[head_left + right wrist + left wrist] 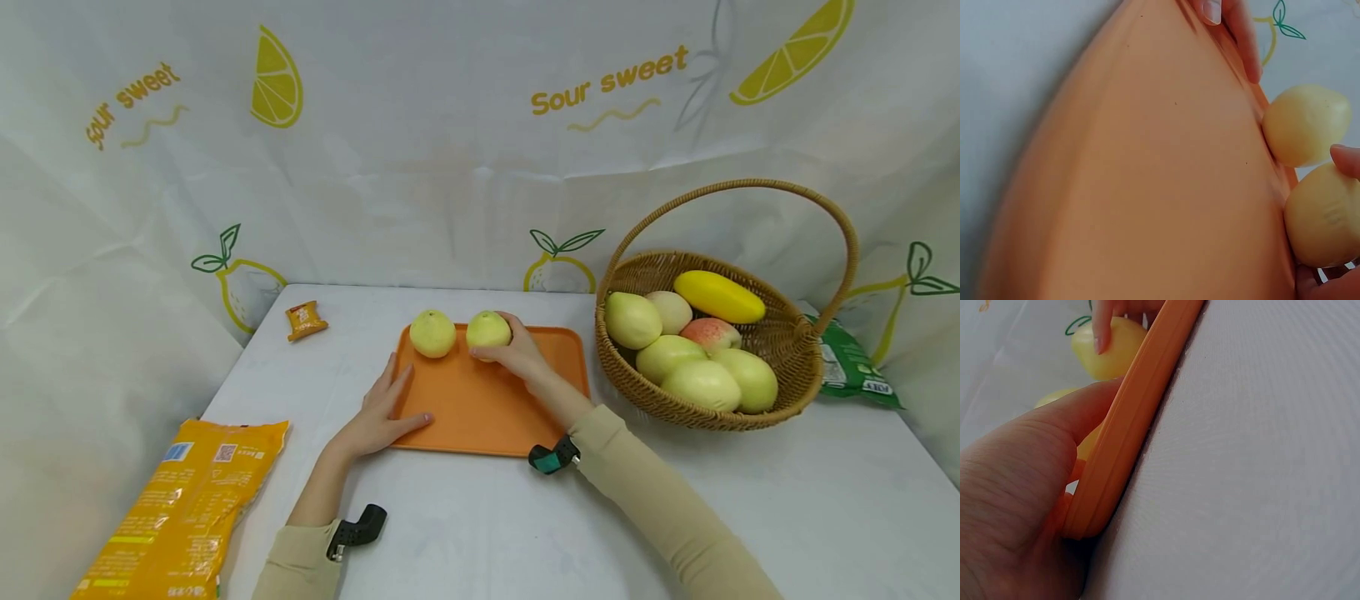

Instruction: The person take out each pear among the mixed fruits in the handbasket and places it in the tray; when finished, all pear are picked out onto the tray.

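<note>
Two pale yellow-green pears stand side by side at the far edge of an orange tray (480, 408). My right hand (517, 346) holds the right pear (487, 327), thumb on its near side and fingers around its far right side. The left pear (432, 333) stands free beside it; in the right wrist view the left pear (1307, 125) is close to the held pear (1322, 215). At the tray's near left corner, my left hand (382, 417) rests with spread, fairly straight fingers. Its thumb (1094, 406) lies over the tray's rim.
Right of the tray stands a wicker basket (806, 375) with a tall handle, holding several fruits, one long and yellow (720, 296). A green packet (855, 367) lies behind it. On the left are a small orange wrapped snack (305, 320) and a large orange bag (180, 508).
</note>
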`<act>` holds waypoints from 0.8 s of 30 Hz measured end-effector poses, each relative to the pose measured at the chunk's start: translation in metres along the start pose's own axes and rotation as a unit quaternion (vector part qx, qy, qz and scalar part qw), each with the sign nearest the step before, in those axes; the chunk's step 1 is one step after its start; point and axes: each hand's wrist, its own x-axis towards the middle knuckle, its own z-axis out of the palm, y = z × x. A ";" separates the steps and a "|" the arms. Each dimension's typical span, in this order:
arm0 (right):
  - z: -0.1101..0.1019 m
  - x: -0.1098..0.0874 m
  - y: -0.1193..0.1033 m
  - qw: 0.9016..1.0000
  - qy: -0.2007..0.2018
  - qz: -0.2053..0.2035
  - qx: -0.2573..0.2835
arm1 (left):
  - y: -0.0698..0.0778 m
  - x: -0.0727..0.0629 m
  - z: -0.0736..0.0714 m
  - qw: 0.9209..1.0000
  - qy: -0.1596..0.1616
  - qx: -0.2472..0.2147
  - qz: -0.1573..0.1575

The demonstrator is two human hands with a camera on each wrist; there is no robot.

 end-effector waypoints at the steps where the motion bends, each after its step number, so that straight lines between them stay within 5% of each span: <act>1: 0.000 0.000 0.000 1.000 -0.001 -0.001 -0.003 | 0.000 0.000 0.000 1.000 0.000 0.001 0.000; 15: -0.010 0.005 0.002 0.998 -0.044 -0.015 -0.048 | -0.003 0.000 0.001 1.000 0.005 0.003 0.007; 24: -0.019 0.000 0.001 0.997 -0.067 -0.007 -0.022 | -0.002 0.001 0.001 1.000 0.000 -0.001 0.002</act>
